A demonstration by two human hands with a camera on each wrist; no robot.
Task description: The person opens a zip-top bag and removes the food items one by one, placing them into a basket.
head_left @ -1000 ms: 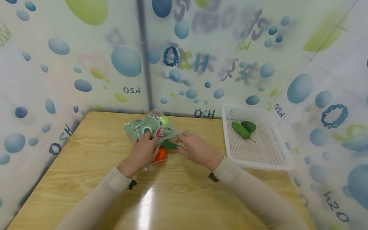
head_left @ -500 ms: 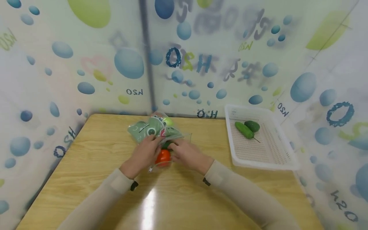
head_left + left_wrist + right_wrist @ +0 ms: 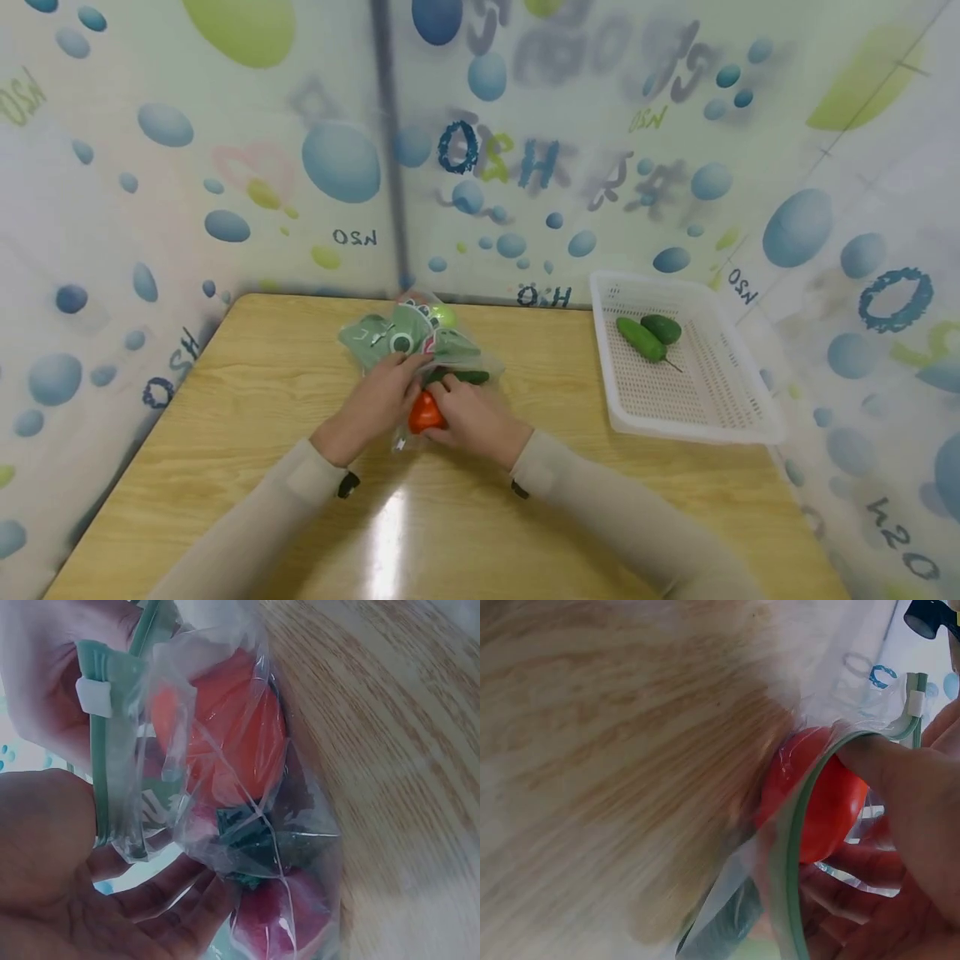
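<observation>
A clear zip bag [image 3: 453, 342] with a green printed face lies on the table, its zip rim [image 3: 799, 817] green with a white slider. My left hand [image 3: 378, 396] holds the bag's mouth edge, thumb in front and fingers behind in the left wrist view. Reaching inside the rim, my right hand [image 3: 480, 417] grips a red tomato [image 3: 821, 799] between thumb and fingers. A dark green cucumber [image 3: 471, 377] lies just beyond the tomato. Farther in are a yellow-green round item [image 3: 444, 316] and a pinkish-red item [image 3: 281, 919], kinds unclear through the plastic.
To the right stands a white perforated plastic basket [image 3: 697, 392] holding a green pepper [image 3: 640, 338] and a dark green oval vegetable [image 3: 662, 328]. The wooden table [image 3: 247, 425] meets patterned walls at the back and sides.
My right hand has moved left and nearer from the cucumber's right end onto the tomato, inside the bag's mouth. The left hand keeps its hold on the bag.
</observation>
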